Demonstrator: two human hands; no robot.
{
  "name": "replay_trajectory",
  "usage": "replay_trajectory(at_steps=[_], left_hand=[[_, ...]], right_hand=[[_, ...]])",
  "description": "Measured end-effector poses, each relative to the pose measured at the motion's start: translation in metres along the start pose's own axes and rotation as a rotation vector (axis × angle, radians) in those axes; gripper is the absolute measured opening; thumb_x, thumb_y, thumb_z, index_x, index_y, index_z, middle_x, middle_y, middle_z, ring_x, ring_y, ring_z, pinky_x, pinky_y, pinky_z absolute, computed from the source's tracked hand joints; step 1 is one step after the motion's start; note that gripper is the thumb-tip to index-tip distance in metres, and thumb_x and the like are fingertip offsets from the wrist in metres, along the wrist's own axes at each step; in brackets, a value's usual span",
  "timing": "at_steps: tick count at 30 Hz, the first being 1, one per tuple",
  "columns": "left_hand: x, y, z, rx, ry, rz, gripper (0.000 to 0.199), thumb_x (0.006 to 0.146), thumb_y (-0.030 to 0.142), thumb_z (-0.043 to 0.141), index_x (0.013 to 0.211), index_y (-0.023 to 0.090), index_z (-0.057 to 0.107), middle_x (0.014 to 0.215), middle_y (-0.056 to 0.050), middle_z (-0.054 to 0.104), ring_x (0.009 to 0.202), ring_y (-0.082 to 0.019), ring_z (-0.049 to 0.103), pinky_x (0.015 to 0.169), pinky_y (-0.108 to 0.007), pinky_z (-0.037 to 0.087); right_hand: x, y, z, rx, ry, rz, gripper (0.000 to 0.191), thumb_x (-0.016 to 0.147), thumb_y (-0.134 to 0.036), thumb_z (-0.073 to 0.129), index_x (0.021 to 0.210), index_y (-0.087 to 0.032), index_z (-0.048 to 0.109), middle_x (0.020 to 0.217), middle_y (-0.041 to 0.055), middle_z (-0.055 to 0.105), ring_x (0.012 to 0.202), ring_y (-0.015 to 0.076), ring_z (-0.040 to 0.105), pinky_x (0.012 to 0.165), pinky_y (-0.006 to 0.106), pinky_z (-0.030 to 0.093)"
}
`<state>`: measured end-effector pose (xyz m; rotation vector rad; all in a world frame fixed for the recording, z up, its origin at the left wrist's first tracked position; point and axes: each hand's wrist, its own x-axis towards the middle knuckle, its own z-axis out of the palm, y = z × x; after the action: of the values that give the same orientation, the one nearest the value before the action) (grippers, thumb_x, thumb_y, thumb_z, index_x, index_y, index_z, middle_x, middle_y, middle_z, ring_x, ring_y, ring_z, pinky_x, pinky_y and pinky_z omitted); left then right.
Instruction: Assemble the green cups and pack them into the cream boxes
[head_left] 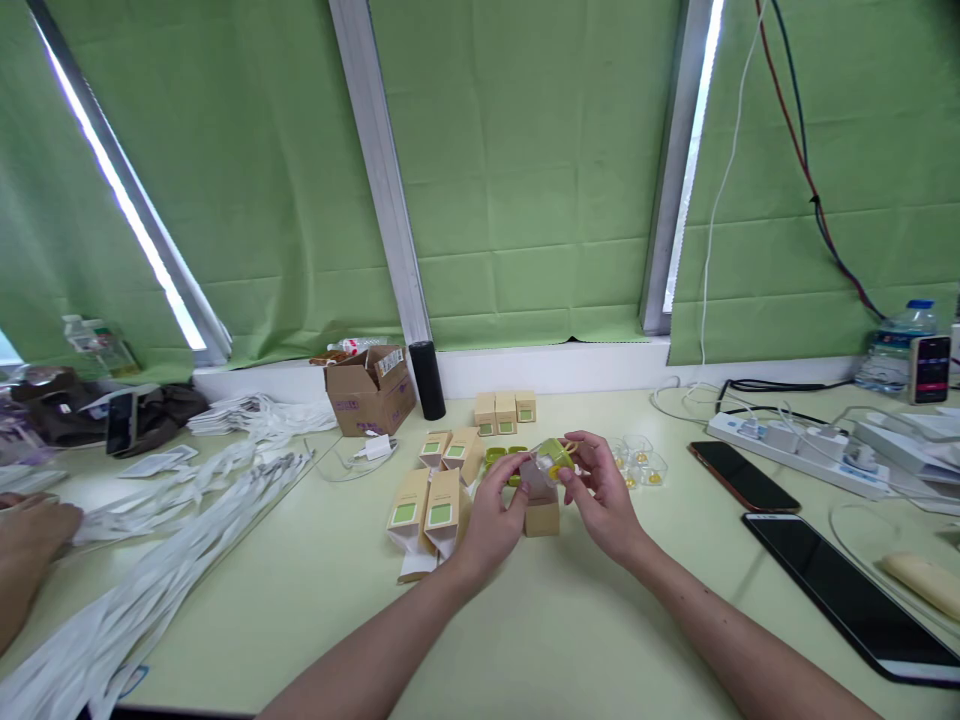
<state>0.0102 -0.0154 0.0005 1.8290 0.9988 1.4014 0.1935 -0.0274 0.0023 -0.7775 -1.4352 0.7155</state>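
Writing comes first: the standing kraft boxes (pixel 444 496) left of the hands carry green labels with pale borders, their lettering too small to read. The brown carton (pixel 367 405) behind them has purple print and a white sticker, also illegible.

A small green-and-clear container (pixel 553 456) with a yellow part sits between the person's two hands, above an open kraft box (pixel 541 519) on the pale table (pixel 570 640). It is just beside the fingertips of the right hand (pixel 598 490), and the left hand (pixel 496 508) is close on its other side.

The right hand is partly closed, thumb and fingers pinching the container. The left hand is curled, thumb and fingers a little apart, at the upper edge of the open box; whether it grips a flap cannot be told.

Behind the left hand lie green pieces (pixel 495 456), partly hidden. Beyond the right hand stand clear plastic cups (pixel 646 468) with yellow centres. At the far left edge, a co-worker's hand (pixel 37 525) rests near white straps (pixel 180 560).
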Motion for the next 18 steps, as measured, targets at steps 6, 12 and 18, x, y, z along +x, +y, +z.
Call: replay_trajectory(at_steps=[6, 12, 18], left_hand=[[0.001, 0.001, -0.001, -0.127, -0.011, -0.133, 0.044, 0.088, 0.019, 0.060, 0.131, 0.020, 0.068, 0.134, -0.012, 0.069, 0.122, -0.027, 0.062, 0.109, -0.043, 0.047], [0.006, -0.004, -0.001, -0.213, 0.011, -0.224, 0.061, 0.075, 0.009, 0.052, 0.133, 0.017, 0.068, 0.130, -0.012, 0.070, 0.119, -0.025, 0.061, 0.110, -0.042, 0.045], [0.009, -0.007, -0.002, -0.246, 0.021, -0.237, 0.068, 0.067, 0.010, 0.051, 0.133, 0.015, 0.069, 0.114, -0.010, 0.072, 0.111, -0.023, 0.063, 0.107, -0.039, 0.048]], right_hand=[[0.002, 0.002, -0.006, -0.159, -0.027, -0.051, 0.036, 0.100, -0.040, 0.059, 0.132, -0.030, 0.048, 0.126, 0.0088, 0.065, 0.091, 0.0201, 0.066, 0.064, 0.030, 0.054], [0.007, -0.001, -0.013, -0.275, -0.044, -0.076, 0.041, 0.094, -0.033, 0.065, 0.130, -0.030, 0.046, 0.123, 0.0081, 0.069, 0.077, 0.0178, 0.067, 0.058, 0.029, 0.052], [0.006, -0.001, -0.013, -0.357, -0.098, -0.034, 0.043, 0.087, -0.030, 0.069, 0.125, -0.029, 0.048, 0.120, 0.0079, 0.073, 0.083, 0.0212, 0.070, 0.059, 0.030, 0.051]])
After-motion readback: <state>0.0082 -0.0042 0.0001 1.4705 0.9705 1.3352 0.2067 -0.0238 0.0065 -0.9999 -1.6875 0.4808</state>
